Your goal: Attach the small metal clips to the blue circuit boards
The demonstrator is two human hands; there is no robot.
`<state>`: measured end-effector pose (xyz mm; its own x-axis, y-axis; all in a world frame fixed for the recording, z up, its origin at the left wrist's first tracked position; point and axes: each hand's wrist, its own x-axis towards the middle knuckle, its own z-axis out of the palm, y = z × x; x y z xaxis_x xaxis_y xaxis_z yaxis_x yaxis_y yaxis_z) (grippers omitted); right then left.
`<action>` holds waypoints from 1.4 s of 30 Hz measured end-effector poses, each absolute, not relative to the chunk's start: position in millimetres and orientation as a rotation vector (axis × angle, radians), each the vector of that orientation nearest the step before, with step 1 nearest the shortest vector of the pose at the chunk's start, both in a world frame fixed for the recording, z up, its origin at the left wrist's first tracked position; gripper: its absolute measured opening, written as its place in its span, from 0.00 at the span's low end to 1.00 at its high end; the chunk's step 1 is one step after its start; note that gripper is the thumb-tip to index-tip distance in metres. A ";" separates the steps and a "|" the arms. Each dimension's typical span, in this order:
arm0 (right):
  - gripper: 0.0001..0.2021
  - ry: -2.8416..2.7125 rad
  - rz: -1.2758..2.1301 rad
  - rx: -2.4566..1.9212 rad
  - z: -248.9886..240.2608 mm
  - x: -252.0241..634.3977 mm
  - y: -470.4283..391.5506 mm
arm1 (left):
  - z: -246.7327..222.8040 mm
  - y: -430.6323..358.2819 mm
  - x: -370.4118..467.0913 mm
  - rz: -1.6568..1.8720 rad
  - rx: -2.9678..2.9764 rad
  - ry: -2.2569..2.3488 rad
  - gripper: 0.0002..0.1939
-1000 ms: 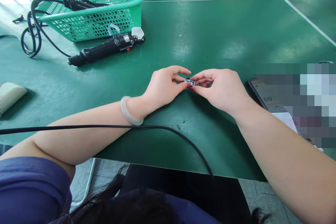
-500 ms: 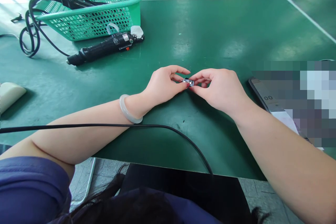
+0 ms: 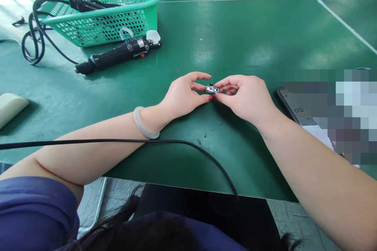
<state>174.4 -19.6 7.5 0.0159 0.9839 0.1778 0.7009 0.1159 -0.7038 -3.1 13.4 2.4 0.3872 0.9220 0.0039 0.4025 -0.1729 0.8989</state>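
Near the middle of the green tabletop (image 3: 235, 39), two bare hands meet at a small metallic part (image 3: 212, 89), which lies between their fingertips. The right hand (image 3: 250, 96) pinches the part at its right end, thumb on the near side and forefinger on the far side, the remaining fingers curled behind. The left hand (image 3: 184, 93) has its fingers spread: the forefinger extends clear of the part on the far side, another fingertip reaches its left end, and the thumb tip sits at its near edge; whether these fingers grip it cannot be told. A whitish bangle (image 3: 143, 123) encircles the left wrist, and a black cable (image 3: 188, 142) crosses in front of the left forearm before curving down to the table edge.

Beyond the left hand, a black corded tool (image 3: 118, 55) with an orange-red switch lies obliquely beside a green perforated basket (image 3: 112, 25); loops of black cord (image 3: 44, 43) hang over the basket's left end. A pale rounded object (image 3: 11, 108) rests at the far left. Right of the right hand lies a phone (image 3: 291, 106), partly obscured by pixelation.
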 end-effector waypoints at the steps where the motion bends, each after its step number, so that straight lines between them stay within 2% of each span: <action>1: 0.09 -1.730 0.559 -1.645 6.4 175.2 -18.5 | 2.4 13.5 -3.5 0.724 1.758 1.168 0.30; 9: 0.10 -1.682 0.590 -1.624 0.3 178.3 -12.5 | -0.3 15.5 -4.7 0.740 1.703 1.168 0.33; 16: 0.09 -1.673 0.563 -1.515 0.7 165.8 -17.1 | 9.1 -1.4 7.1 0.802 1.076 0.951 0.13; 26: 0.04 -1.784 0.516 -1.527 1.1 152.2 -24.5 | 10.6 -7.2 4.6 0.771 0.936 0.956 0.08; 30: 0.06 -1.811 0.561 -1.513 2.2 152.7 -25.9 | 17.0 -2.7 -2.9 0.652 0.925 1.008 0.07; 34: 0.11 -1.817 0.610 -1.457 -1.3 157.1 -21.9 | 31.6 5.0 -35.1 0.603 1.043 1.174 0.05; 38: 0.14 -1.742 0.666 -1.469 -5.4 166.1 -15.9 | 42.9 22.4 -94.3 0.620 1.471 1.565 0.08; 40: 0.14 -1.707 0.669 -1.478 -6.6 170.7 -13.6 | 46.2 32.0 -122.3 0.480 1.761 1.882 0.10; 42: 0.14 -1.691 0.667 -1.495 -7.1 173.7 -12.3 | 48.8 39.1 -141.9 0.302 1.946 2.114 0.08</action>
<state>173.7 -12.3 -7.1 -0.0171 0.9791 0.2026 0.5769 0.1751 -0.7978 -141.9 39.1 48.8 -0.0757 0.9962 -0.0442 0.9439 0.0858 0.3188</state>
